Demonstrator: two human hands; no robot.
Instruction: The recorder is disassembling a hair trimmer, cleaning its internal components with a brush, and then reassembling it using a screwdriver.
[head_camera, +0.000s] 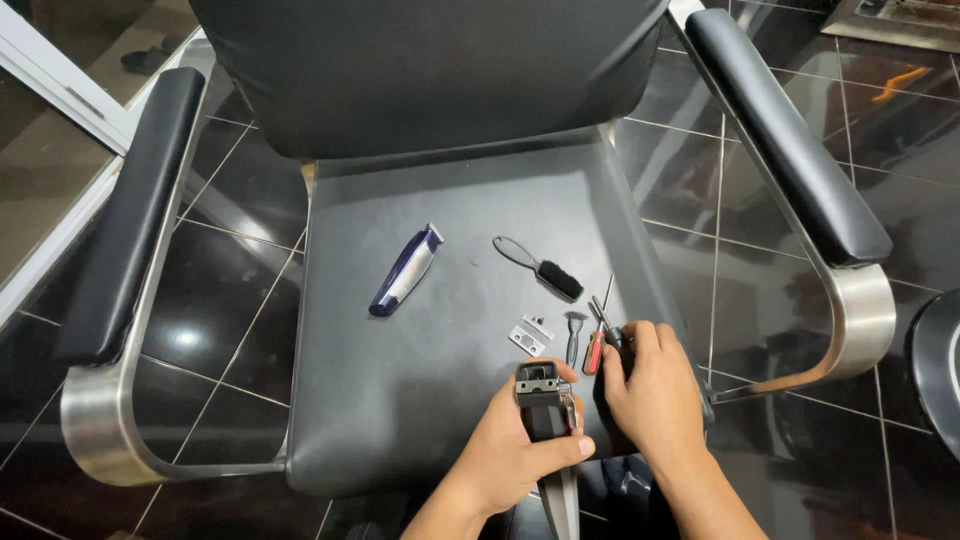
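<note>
the left hand (520, 445) is wrapped tight around an opened hair clipper (547, 400) at the chair seat's (420, 400) front edge. the right hand's fingers (630, 335) curl closed on the red-handled screwdriver (596, 340). the loose blade plate (528, 337) just beyond the clipper could slide off that slick seat.

Both forearms entered from the bottom edge of the frame, right of centre, and rose toward the middle. The left hand (520, 445) sat low in the frame, its fingers curled closed around something dark, the thumb lying across the front and pointing to the right. The right hand (655, 390) lay just beside it, slightly higher and further right, back of the hand turned up to the camera, knuckles bent, fingertips tucked down and forward at its upper left. The two hands nearly touched. Both wrists were bare.
</note>
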